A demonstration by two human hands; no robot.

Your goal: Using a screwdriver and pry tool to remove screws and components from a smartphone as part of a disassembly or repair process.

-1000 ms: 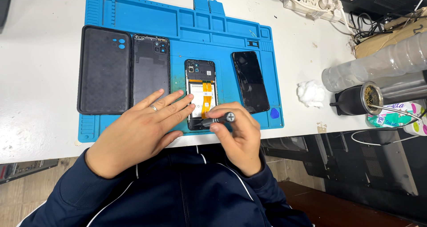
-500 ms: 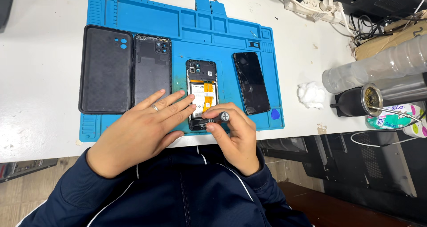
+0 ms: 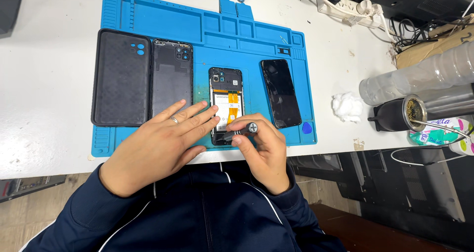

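Pinched screwdriver on backless opened phone

A single head-worn camera looks steeply down from above the person's chest, facing forward over the near edge of the white table; it sits close — the blue work mat fills the upper middle, the dark sleeves the bottom; no second view shares the scene.
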